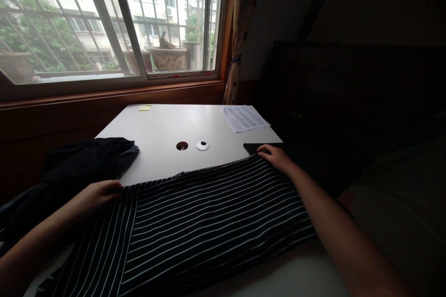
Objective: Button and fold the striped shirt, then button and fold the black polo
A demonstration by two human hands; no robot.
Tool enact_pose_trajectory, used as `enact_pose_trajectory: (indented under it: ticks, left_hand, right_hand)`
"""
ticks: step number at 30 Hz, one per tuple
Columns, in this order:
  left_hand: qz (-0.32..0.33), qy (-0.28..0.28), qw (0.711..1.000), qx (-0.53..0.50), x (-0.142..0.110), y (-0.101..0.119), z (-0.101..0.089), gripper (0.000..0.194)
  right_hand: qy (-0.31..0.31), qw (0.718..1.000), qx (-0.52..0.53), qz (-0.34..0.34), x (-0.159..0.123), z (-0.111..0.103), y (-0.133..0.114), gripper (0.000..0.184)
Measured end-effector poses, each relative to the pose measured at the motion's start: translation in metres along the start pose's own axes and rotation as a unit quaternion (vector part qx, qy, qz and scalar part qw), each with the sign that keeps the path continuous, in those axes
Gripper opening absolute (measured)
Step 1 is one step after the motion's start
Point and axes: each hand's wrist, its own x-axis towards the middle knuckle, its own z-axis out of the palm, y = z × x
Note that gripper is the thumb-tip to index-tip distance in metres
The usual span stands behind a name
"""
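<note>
A black shirt with thin white stripes [209, 222] is stretched between my two hands over the near part of a white table [163, 125]. At its upper left corner, my left hand [101, 193] is closed on the cloth, beside a seam where the stripes change direction. My right hand [275, 155] pinches the far edge at the upper right. A small dark piece of cloth [251, 147] shows just beyond the right fingers; whether it belongs to the shirt I cannot tell. The shirt's near edge sags toward me, and its lower left part runs out of view.
Dark clothes [90, 158] lie heaped at the table's left edge. Printed papers [245, 118] rest at the back right, a yellow sticky note [145, 107] at the back left. A cable hole [181, 146] has its round cover [202, 145] beside it. Behind stands a barred window [167, 23].
</note>
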Motion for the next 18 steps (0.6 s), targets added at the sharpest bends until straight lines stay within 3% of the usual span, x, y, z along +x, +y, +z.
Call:
enact_pose_trajectory:
  ticks: [3, 6, 10, 14, 16, 18]
  left_hand:
    - [0.002, 0.027, 0.999, 0.047, 0.001, 0.0, 0.003, 0.042]
    - [0.052, 0.08, 0.984, 0.148, -0.003, 0.007, 0.013, 0.038]
    - [0.158, 0.17, 0.93, 0.286, -0.017, 0.046, 0.031, 0.044]
    - [0.26, 0.152, 0.895, 0.328, -0.035, 0.105, 0.065, 0.046]
    - [0.276, 0.13, 0.894, 0.329, -0.039, 0.131, 0.09, 0.05]
    - [0.288, 0.106, 0.899, 0.311, -0.034, 0.148, 0.115, 0.057]
  right_hand:
    - [0.013, 1.0, -0.025, 0.006, -0.002, 0.001, -0.001, 0.023]
    - [0.007, 0.998, -0.064, -0.005, -0.005, 0.004, -0.005, 0.022]
    - [0.03, 0.991, -0.129, -0.004, -0.012, 0.006, -0.022, 0.027]
    - [0.077, 0.979, -0.184, -0.03, -0.026, 0.015, -0.072, 0.038]
    - [0.083, 0.977, -0.176, -0.087, -0.038, 0.027, -0.108, 0.038]
    - [0.045, 0.977, -0.123, -0.167, -0.052, 0.046, -0.142, 0.041]
